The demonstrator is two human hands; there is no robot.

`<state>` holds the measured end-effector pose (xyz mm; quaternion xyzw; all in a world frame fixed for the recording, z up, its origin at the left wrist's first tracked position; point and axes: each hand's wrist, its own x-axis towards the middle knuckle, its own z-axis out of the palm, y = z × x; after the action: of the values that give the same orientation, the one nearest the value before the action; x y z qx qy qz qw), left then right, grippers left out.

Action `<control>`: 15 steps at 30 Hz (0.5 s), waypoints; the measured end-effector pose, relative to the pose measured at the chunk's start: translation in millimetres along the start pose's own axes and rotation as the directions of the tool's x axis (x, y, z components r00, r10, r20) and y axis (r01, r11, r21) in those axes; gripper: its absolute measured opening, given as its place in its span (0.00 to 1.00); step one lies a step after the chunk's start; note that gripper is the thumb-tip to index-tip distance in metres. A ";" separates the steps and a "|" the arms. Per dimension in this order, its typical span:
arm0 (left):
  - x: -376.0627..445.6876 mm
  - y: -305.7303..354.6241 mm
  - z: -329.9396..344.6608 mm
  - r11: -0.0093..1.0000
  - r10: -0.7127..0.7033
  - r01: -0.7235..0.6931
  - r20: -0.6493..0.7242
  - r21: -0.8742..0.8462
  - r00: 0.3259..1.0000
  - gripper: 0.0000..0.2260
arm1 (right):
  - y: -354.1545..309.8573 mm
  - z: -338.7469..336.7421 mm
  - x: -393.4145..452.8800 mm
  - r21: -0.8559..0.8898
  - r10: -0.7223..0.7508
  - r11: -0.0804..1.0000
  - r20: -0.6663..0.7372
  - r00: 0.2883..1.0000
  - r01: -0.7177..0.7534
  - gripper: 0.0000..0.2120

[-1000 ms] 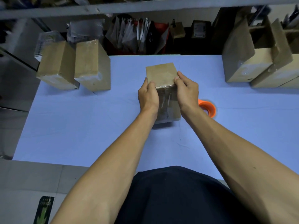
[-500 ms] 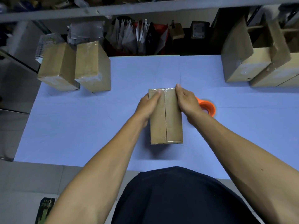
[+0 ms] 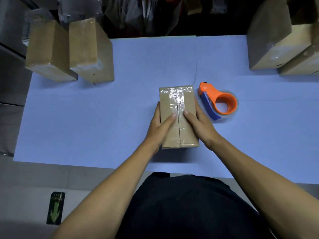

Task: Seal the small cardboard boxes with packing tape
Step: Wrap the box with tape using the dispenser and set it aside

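Head view looks down on the blue table (image 3: 120,126), and the person stands at its near edge with both forearms stretched forward. Far right sit two big cartons (image 3: 283,49), their tops cut off by the frame. Far left, two taped boxes (image 3: 69,50) stand side by side, looking already sealed. Dead centre lies the small cardboard box (image 3: 177,118), long side running near to far, and clear packing tape (image 3: 177,99) shines along its centre seam and over the far edge. Just right of it, the orange tape dispenser (image 3: 219,100) rests on the table, close to the box but not touching it, blue blade arm toward the box.

Now the hands. Left hand (image 3: 161,128) lies on the box's left side, thumb pressed flat on top beside the seam, fingers down the side wall. Right hand (image 3: 198,125) mirrors it on the right, thumb on top, fingers down the right wall. Both cup the box between them with fairly straight fingers, pressing rather than clenching.

How will it handle? It looks stiff and light, easy for two hands to turn. The taped strip will likely be slick, so the bare cardboard walls make the better hold, palms on opposite long sides. Squeeze too hard near the seam and the flaps could bow inward
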<state>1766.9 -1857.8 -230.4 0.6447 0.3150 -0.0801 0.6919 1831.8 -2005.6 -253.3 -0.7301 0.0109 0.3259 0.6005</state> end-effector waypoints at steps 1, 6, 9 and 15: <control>0.3 -3.6 1.0 1.000 0.010 -0.010 0.003 -0.004 1.000 0.28 | 2.6 2.4 -0.1 0.016 -0.002 1.000 0.004 1.000 0.002 0.30; 10.0 -2.4 2.1 1.000 0.014 -0.014 -0.015 0.010 1.000 0.32 | 4.2 8.5 9.0 0.036 0.032 0.999 -0.038 0.999 -0.031 0.37; 21.8 5.1 -7.9 0.999 0.037 -0.036 -0.031 0.019 0.999 0.29 | -3.8 15.6 24.1 0.020 0.018 1.000 -0.036 0.999 -0.017 0.36; 73.5 36.9 -53.8 0.997 0.072 -0.070 -0.072 0.019 0.995 0.23 | -42.3 50.9 85.8 -0.008 0.018 1.000 0.023 1.000 -0.018 0.40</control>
<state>1826.0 -1779.7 -237.4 0.6638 0.3161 -0.0347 0.6770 1893.1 -1916.6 -261.9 -0.7284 0.0092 0.3397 0.5950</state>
